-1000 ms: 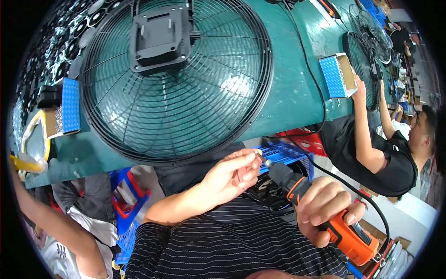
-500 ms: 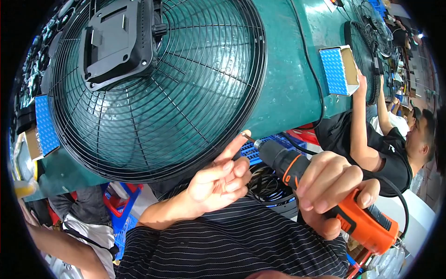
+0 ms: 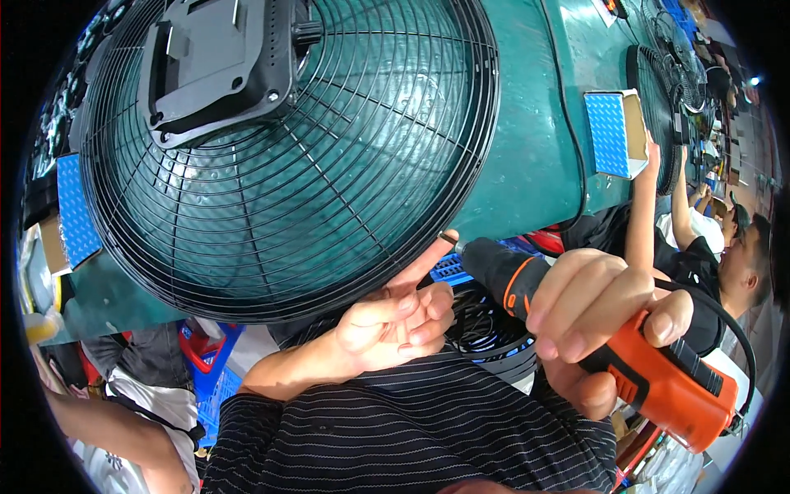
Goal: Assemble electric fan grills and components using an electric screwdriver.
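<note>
A large round black wire fan guard (image 3: 329, 206) lies on the green table, with a black plastic housing (image 3: 218, 66) mounted at its middle. My left hand (image 3: 395, 317) is under the guard's near right rim. Its index finger stretches out beside the rim, with a small dark piece at the fingertip. The other fingers and thumb curl in, hiding whatever they may hold. Wrapped round an orange and black corded electric screwdriver (image 3: 666, 379), my right hand (image 3: 592, 321) keeps the tool level. The tool's tip points left, just short of my left fingertip.
Blue-patterned cardboard boxes stand at the right (image 3: 613, 132) and the left (image 3: 78, 210) of the green table (image 3: 527, 165). A black cable (image 3: 568, 107) crosses the table. A co-worker (image 3: 716, 280) handles another fan guard at right; another person's arm (image 3: 115, 436) shows at lower left.
The screwdriver has shifted slightly right in the picture, and its tip no longer touches the piece at my left fingertip. The whole view has shifted a little; my left hand keeps its pose.
</note>
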A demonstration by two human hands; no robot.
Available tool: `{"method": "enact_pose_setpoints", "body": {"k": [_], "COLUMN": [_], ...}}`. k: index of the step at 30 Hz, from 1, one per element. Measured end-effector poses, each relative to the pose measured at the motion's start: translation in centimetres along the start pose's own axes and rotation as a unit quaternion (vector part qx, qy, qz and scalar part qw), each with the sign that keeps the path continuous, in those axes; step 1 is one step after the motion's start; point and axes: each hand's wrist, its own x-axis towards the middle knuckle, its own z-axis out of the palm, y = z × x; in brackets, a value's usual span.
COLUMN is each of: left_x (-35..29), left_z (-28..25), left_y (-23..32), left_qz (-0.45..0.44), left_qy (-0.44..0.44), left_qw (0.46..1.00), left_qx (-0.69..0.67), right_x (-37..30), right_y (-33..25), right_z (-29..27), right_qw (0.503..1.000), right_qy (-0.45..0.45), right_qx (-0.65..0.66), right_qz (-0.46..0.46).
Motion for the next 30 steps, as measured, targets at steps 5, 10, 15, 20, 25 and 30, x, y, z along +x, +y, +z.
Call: {"method": "enact_pose_setpoints", "body": {"k": [5,10,15,20,25,30], "left_x": [-0.1,-0.6,-0.7,-0.7,-1.3,-5.0], "left_z": [-0.2,-0.4,0.6,-0.4,0.0,7.5], "left_y": [0.1,0.4,0.4,0.3,0.7,1.4], "left_qz": [-0.003,0.001,0.003,0.01,-0.01,0.19], "left_qy": [0.003,0.002,0.054,-0.011,0.049,-0.138], "left_qw": [1.0,1.0,0.997,1.0,0.987,0.249], "left_qx": [0.007,0.018,0.062,0.024,0.151,0.94], "right_x": [0.8,0.7,1.5,1.4,1.6,0.9], "right_y": [-0.1,-1.9,-1.8,0.4,0.7,0.9], "right_z": [0.4,0.8,0.2,1.8,1.4,2.0], "right_qw": [0.998,0.991,0.983,0.993,0.996,0.992], "right_qy": [-0.037,-0.017,-0.094,-0.005,-0.001,0.09], "right_qx": [-0.047,-0.025,-0.034,-0.113,-0.08,-0.093], "right_qz": [0.022,0.134,0.151,0.042,0.038,0.014]}}
